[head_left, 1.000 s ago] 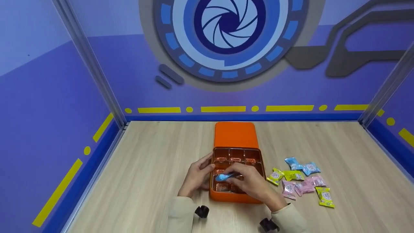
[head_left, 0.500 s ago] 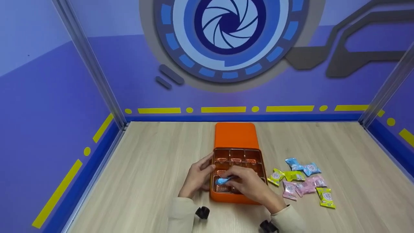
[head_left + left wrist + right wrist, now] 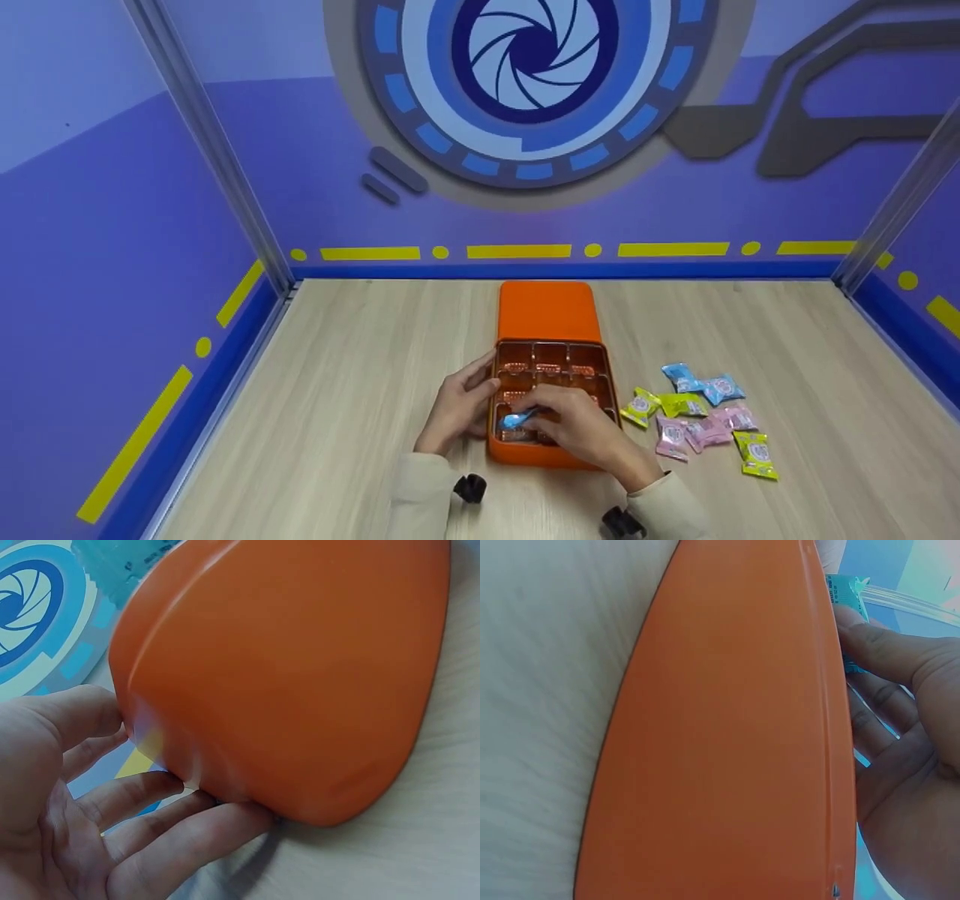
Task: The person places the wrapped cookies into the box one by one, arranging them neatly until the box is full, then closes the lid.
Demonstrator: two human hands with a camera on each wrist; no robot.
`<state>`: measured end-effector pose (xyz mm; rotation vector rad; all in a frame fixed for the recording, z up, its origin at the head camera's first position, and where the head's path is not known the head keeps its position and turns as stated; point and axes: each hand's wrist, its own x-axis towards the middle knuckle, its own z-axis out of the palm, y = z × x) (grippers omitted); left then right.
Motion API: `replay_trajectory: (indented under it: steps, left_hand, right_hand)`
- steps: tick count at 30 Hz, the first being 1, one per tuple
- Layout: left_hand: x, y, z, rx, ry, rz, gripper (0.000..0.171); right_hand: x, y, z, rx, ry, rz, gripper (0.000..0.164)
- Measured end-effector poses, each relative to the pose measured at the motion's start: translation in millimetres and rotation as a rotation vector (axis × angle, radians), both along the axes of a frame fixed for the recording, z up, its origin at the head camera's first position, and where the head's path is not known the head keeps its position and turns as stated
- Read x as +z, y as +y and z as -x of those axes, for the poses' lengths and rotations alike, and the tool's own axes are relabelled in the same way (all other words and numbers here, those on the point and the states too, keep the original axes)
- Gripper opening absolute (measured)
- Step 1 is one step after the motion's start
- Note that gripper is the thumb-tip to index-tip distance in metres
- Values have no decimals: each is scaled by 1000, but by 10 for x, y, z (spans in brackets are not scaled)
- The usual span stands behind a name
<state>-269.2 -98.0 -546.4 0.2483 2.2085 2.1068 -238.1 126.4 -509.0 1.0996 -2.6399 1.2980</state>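
Observation:
An orange box (image 3: 551, 453) stands on the table, its clear insert divided into several compartments. My left hand (image 3: 457, 409) rests against the box's left side, thumb at the rim and fingers along the outer wall; in the left wrist view its fingertips touch the orange wall (image 3: 285, 675). Over the near-left compartment, my right hand (image 3: 574, 424) pinches a blue wrapped candy (image 3: 514, 421) between thumb and fingers. The candy (image 3: 846, 591) also shows past the box wall in the right wrist view. My right hand hides part of the near compartments.
An orange lid (image 3: 546, 311) lies directly behind the box. To the right are several wrapped candies: blue (image 3: 722, 388), yellow (image 3: 756, 454) and pink (image 3: 671, 437). Purple-blue panels with metal posts border the table (image 3: 360, 360) at the back and sides.
My right hand has lowered the blue candy slightly toward the near-left compartment, then stayed nearly still. My left hand has kept its place against the box.

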Motion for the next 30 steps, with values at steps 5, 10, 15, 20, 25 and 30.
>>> replay_trajectory:
  steps: [5, 10, 15, 20, 25, 30]
  left_hand:
    - [3, -3, -5, -5, -12, 3, 52]
    - [1, -10, -11, -6, -6, 10, 53]
    - [-9, -14, 1, -18, -8, -10, 52]
    - [-7, -17, 6, -30, -2, -31, 52]
    - [-11, -19, 0, -23, -6, -24, 52]
    - [4, -23, 0, -26, -4, -19, 52]
  right_hand:
    - [-2, -1, 0, -7, 5, -16, 23]
    - [-3, -7, -5, -5, -20, -26, 23]
    - [-14, -4, -1, 9, -18, -31, 22]
    - [-29, 3, 8, 24, 6, -26, 21]
    - [-22, 3, 0, 17, -10, -26, 19]
    - [-19, -3, 4, 16, 7, -25, 17]
